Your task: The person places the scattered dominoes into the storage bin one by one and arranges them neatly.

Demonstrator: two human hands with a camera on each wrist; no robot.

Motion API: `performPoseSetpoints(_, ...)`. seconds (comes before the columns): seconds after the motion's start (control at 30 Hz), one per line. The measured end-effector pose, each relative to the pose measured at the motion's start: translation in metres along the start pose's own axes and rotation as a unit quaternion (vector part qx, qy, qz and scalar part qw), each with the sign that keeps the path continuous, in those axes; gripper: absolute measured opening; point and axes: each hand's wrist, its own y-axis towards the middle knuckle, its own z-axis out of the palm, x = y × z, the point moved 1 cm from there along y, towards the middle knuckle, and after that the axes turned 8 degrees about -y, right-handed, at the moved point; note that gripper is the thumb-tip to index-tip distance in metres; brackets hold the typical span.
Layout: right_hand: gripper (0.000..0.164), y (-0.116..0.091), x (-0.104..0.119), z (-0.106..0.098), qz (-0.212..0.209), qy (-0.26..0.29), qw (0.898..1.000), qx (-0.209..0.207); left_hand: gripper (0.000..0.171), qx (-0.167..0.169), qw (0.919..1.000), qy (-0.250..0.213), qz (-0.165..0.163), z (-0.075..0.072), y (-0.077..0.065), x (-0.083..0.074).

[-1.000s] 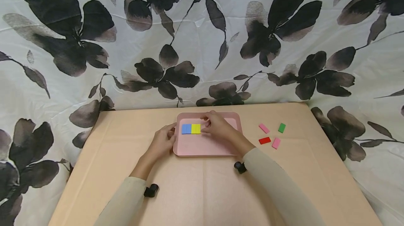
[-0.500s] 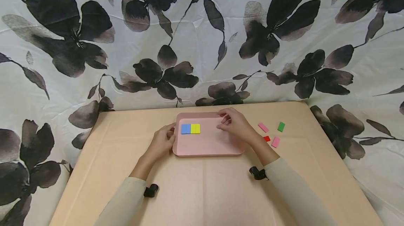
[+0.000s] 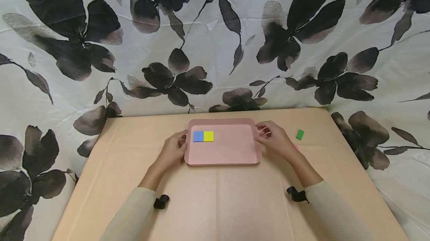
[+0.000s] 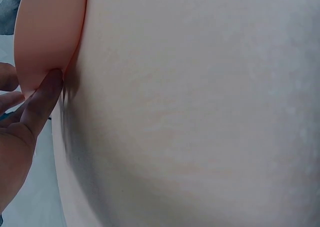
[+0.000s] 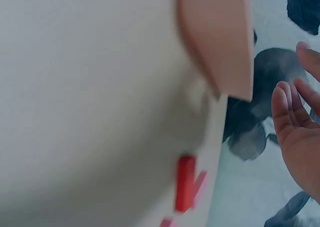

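Observation:
A pink tray lies at the far side of the table. In it, near its left end, blue blocks and yellow blocks stand side by side in a row. My left hand holds the tray's left edge; in the left wrist view its thumb presses the outer wall. At the tray's right rim is my right hand, fingers loosely bent with nothing between them. The right wrist view shows a red block below the tray's corner, which the right hand hides in the head view.
A green block lies on the table to the right of the tray. Pink blocks lie close to the red one, mostly hidden by the right hand in the head view. A floral cloth hangs behind the table.
My right hand has moved right, from beside the yellow blocks across the tray to its right rim, now covering the red block and pink blocks. The left hand has stayed at the tray's left edge.

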Motion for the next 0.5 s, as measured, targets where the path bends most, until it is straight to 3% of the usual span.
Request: performPoseSetpoints(0.5,0.059,-0.04,-0.058,-0.01,0.068,-0.069,0.995,-0.006,0.052,0.006,0.9999,0.005,-0.007,0.0,0.002,0.002)
